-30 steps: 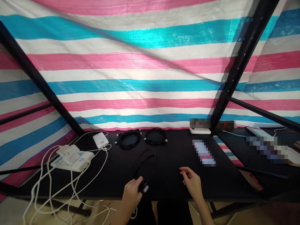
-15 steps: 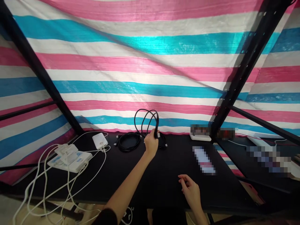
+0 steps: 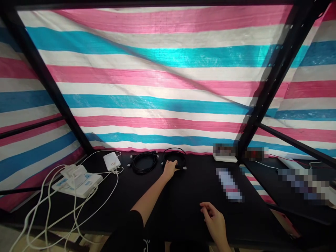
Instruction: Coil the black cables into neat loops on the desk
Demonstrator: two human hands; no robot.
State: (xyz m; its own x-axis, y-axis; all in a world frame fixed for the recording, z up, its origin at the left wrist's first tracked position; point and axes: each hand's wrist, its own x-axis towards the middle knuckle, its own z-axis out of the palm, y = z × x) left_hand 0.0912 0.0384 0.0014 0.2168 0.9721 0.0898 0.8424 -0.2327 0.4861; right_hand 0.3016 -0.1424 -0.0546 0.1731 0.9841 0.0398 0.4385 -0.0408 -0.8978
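Observation:
My left hand [image 3: 170, 169] reaches forward to the back of the black desk. Its fingers close on a coiled black cable [image 3: 181, 153], which stands partly raised in a loop; the hand covers some of the coil. Silvery-white plugs [image 3: 184, 168] show at the cable's ends. Just left of it lies a second black cable coil [image 3: 144, 162], with light-coloured plugs around it. My right hand [image 3: 215, 221] is near the front of the desk, its fingers curled in loosely toward the thumb. I see nothing in it.
White power strips [image 3: 88, 185] with tangled white cords [image 3: 49, 217] occupy the left side. A white power bank-like box [image 3: 112, 161] lies behind them. On the right are a blurred phone-shaped object [image 3: 229, 185] and a white device [image 3: 225, 157]. Black frame posts [image 3: 273, 84] flank the desk.
My left hand has lowered the raised black cable coil onto the desk at the right-hand coil's spot. My right hand has barely moved. The head view has tilted slightly.

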